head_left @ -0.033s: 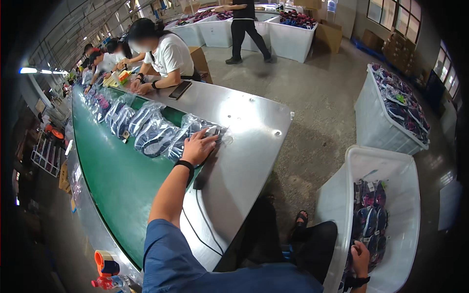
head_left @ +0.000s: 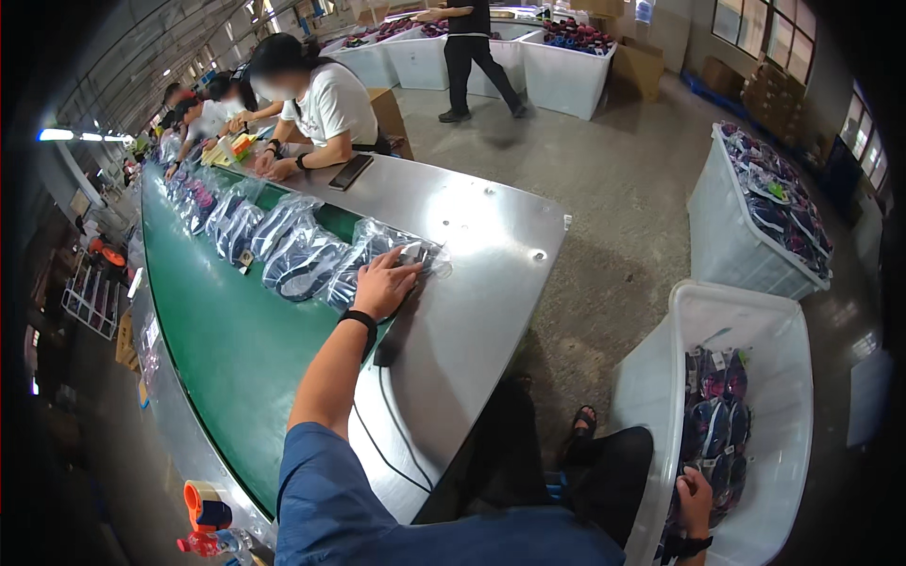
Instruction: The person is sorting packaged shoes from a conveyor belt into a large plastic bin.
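My left hand (head_left: 385, 285), fingers spread out, rests on a dark navy-and-white pair of shoes in a clear plastic bag (head_left: 351, 270). That bag lies where the green conveyor belt (head_left: 236, 349) meets the metal tabletop (head_left: 472, 255). Farther along the belt is a row of more bagged shoes (head_left: 300, 257). Low on the right, my right hand (head_left: 696, 498) hangs inside a white plastic bin (head_left: 651, 373) with its fingers curled. Beside it in the bin are stacked bagged shoes (head_left: 714, 424). What those fingers hold, if anything, is hidden.
A black cable (head_left: 389, 429) crosses the tabletop by my left arm. Another full bin (head_left: 722, 212) stands behind at the right. Co-workers (head_left: 335, 108) lean over the far side, near a phone (head_left: 351, 173). A tape dispenser (head_left: 205, 507) and a bottle (head_left: 212, 543) sit at lower left.
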Demonstrator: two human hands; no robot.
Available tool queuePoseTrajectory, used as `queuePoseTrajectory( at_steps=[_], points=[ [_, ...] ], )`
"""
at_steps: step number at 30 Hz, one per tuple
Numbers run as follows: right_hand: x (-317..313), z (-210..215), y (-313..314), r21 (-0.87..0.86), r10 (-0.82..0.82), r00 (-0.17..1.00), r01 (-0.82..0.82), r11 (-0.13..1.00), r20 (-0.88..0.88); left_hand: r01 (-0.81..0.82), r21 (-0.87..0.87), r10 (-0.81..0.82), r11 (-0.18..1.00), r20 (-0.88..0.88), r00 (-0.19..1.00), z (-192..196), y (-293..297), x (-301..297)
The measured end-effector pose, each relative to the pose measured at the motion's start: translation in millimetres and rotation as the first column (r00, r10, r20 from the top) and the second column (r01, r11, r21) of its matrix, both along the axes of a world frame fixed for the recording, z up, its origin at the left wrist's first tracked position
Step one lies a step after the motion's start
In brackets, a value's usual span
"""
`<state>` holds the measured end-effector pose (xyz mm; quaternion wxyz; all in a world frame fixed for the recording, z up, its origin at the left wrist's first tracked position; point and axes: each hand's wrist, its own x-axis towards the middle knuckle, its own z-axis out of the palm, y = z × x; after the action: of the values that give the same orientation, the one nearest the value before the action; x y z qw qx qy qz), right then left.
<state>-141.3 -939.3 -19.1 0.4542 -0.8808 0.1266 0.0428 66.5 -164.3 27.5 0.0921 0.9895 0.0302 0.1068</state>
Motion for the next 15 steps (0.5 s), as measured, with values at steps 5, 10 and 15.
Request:
queuePoseTrajectory(
  at_steps=[5, 10, 15],
  points=[
    [-11, -7, 3, 0.076, -0.026, 0.999, 0.029, 0.997, -0.036, -0.009, -0.054, 0.020, 0.998, 0.206, 0.978, 2, -20, -45],
    [17, -6, 17, 0.061, 0.018, 0.994, -0.025, 0.998, 0.107, 0.087, 0.058, -0.094, 0.995, 0.131, 0.987, 8, -58, -115],
    [49, 39, 52, 0.002, 0.157, 0.982, -0.158, 0.987, 0.102, 0.021, -0.553, 0.051, 0.833, 0.116, 0.992, 39, -76, -151]
  ],
)
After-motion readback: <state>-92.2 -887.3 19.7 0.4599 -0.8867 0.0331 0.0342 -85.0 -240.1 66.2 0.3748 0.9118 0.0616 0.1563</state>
